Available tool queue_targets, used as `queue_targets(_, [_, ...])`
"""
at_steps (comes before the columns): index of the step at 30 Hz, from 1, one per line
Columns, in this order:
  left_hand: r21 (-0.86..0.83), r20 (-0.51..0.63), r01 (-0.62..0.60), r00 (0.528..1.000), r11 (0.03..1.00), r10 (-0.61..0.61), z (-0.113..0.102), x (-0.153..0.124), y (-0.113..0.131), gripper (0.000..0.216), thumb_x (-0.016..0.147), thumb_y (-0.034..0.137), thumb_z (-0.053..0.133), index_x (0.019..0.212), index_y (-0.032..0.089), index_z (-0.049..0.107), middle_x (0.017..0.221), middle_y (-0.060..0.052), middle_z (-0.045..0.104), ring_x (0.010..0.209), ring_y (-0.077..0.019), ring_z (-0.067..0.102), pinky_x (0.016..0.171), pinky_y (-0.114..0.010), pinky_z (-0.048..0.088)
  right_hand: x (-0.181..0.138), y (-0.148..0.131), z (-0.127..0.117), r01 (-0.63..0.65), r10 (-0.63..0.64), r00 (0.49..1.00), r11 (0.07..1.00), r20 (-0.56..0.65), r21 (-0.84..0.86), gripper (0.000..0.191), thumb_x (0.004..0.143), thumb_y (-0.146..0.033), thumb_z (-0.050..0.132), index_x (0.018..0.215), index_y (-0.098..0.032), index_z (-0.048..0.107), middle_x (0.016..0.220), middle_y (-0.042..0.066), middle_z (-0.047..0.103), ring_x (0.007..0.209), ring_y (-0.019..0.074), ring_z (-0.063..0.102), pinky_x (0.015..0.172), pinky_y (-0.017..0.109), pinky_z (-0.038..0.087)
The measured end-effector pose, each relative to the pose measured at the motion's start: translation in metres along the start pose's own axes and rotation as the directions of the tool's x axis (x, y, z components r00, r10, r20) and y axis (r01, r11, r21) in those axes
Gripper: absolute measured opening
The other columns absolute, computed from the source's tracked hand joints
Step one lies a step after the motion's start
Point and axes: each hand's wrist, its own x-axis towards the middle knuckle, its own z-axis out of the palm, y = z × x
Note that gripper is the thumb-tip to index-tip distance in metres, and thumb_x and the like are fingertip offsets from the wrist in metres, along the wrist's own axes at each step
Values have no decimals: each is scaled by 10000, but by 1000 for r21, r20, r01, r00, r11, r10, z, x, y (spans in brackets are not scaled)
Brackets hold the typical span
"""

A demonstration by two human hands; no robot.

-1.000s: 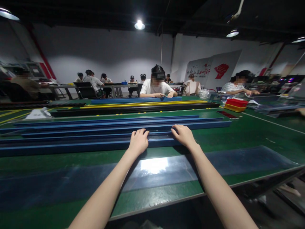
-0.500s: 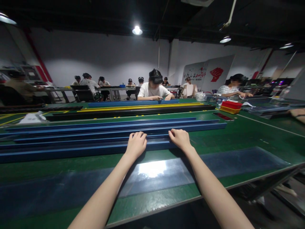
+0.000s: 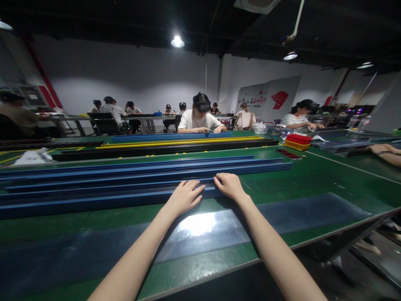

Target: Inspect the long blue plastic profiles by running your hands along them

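The nearest blue channel (image 3: 94,204) lies on the green table (image 3: 316,177) directly under the hands, running far out to the left of the grip; its right-hand end appears to be around the right hand, though that hand hides it. The left hand (image 3: 185,196) rests on it palm down, fingers spread and thumb apart; the right hand (image 3: 231,187), just beside it, has its fingers bent over the top edge. Whether either one pinches the channel or only presses, I cannot tell. With so much length left of the grip, light, even pressure from both hands should serve best, since a hard push near one end could swing or tip it. Just beyond the grip lie more blue channels (image 3: 250,169), near enough to be knocked. On the near side, below the wrists, a clear strip (image 3: 300,214) lies flat, so forearms are best kept raised off it. Farther past the grip is a yellow strip (image 3: 184,142).
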Motion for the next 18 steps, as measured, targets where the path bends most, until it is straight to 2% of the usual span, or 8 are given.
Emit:
queue_targets(10, [-88, -10, 38, 999, 995, -39, 0, 2, 2, 340, 860, 304, 426, 1168, 212, 537, 1222, -86, 530, 1109, -199, 477, 906, -346, 375, -1, 2, 1, 28, -28, 1000, 1000, 2, 1, 323, 893, -316, 322, 787, -211, 609, 809, 29, 666, 757, 140, 591, 600, 232, 300])
queue_targets(15, [-85, -46, 93, 994, 992, -97, -4, 6, 5, 283, 863, 336, 422, 1020, 205, 616, 1087, -67, 599, 1002, -190, 527, 821, -322, 409, 0, 3, 4, 106, -105, 994, 993, -37, 41, 281, 880, -259, 355, 790, -187, 610, 810, 38, 665, 818, 140, 576, 746, 247, 298])
queue_targets(18, [-65, -59, 113, 991, 991, -117, -7, 7, 6, 277, 864, 342, 421, 927, 183, 639, 988, -63, 623, 923, -186, 544, 759, -312, 418, 1, 5, 6, 91, -87, 993, 994, -77, 53, 282, 880, -257, 356, 784, -178, 609, 819, 43, 666, 839, 144, 570, 791, 267, 277])
